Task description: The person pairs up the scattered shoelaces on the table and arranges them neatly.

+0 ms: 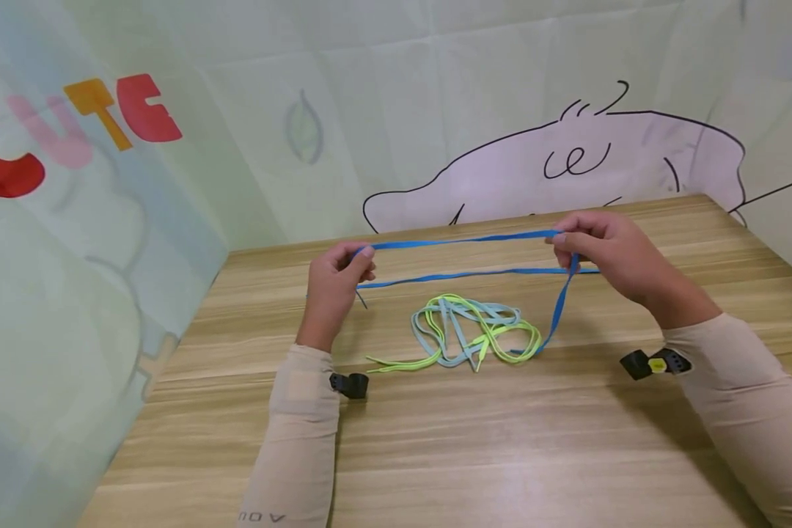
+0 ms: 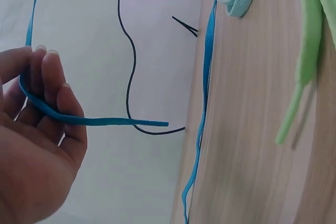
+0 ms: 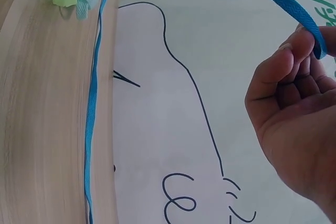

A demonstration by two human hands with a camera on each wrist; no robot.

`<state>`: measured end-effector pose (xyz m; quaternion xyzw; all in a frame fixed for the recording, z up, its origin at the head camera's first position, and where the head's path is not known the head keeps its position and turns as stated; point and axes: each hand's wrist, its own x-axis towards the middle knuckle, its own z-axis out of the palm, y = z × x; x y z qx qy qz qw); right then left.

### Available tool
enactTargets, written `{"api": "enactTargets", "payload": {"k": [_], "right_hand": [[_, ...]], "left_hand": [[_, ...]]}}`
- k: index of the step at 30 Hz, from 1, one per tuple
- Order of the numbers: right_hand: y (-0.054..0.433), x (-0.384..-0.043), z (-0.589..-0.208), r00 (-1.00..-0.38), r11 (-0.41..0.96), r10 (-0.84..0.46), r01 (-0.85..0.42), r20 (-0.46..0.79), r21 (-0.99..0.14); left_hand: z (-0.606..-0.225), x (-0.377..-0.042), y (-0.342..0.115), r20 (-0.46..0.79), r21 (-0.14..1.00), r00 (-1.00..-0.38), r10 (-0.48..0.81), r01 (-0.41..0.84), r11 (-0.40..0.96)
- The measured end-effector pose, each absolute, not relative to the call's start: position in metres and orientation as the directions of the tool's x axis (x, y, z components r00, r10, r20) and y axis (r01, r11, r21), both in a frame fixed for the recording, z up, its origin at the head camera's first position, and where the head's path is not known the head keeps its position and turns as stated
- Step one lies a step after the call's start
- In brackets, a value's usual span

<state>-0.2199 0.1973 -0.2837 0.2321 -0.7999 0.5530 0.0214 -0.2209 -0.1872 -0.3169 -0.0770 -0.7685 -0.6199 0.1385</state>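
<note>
A flat blue shoelace (image 1: 462, 240) stretches nearly straight between both hands above the table. My left hand (image 1: 333, 282) pinches it near one end, and in the left wrist view the short tip (image 2: 126, 121) sticks out past the curled fingers. The right hand (image 1: 607, 253) pinches the lace between thumb and fingertips; from there its tail (image 1: 559, 308) hangs down to the table. Behind lies a second blue lace (image 1: 462, 275), laid out sideways along the table. Between the hands and nearer me sits a loose tangle of a light blue lace (image 1: 462, 341) and a yellow-green lace (image 1: 405, 364).
The wood-grain table (image 1: 435, 447) reaches back to a printed cloth (image 1: 383, 110) hanging behind it. Each sleeved wrist carries a small black camera, the left camera (image 1: 351, 385) and the right camera (image 1: 640, 364).
</note>
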Motion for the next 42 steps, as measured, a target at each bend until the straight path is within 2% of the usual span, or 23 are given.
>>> {"api": "enactTargets", "payload": {"k": [15,18,23,25,30,36,42], "right_hand": [[0.205,-0.223,-0.283,-0.922,0.313,-0.243,-0.367,0.300,-0.876],[0.206,-0.225,-0.284,-0.924,0.226,-0.229,-0.355,0.305,-0.907],[0.209,-0.231,-0.286,-0.928,-0.065,-0.229,-0.287,0.294,-0.956],[0.211,-0.233,-0.287,-0.930,-0.136,-0.223,-0.268,0.293,-0.954],[0.215,-0.237,-0.290,-0.935,-0.192,-0.215,-0.243,0.282,-0.951],[0.222,-0.242,-0.289,-0.940,-0.363,-0.257,-0.120,0.223,-0.924],[0.225,-0.243,-0.289,-0.960,-0.358,-0.213,-0.094,0.180,-0.929]], "left_hand": [[-0.322,-0.225,-0.196,0.279,0.950,-0.949,-0.148,0.251,0.185],[-0.323,-0.226,-0.200,0.262,0.955,-0.951,-0.163,0.231,0.185],[-0.325,-0.226,-0.204,0.251,0.959,-0.955,-0.157,0.224,0.175],[-0.326,-0.227,-0.205,0.253,0.959,-0.954,-0.158,0.226,0.168],[-0.327,-0.228,-0.209,0.250,0.962,-0.950,-0.186,0.221,0.162],[-0.328,-0.229,-0.212,0.233,0.966,-0.946,-0.226,0.199,0.164],[-0.329,-0.228,-0.217,0.214,0.970,-0.943,-0.255,0.175,0.167]]}}
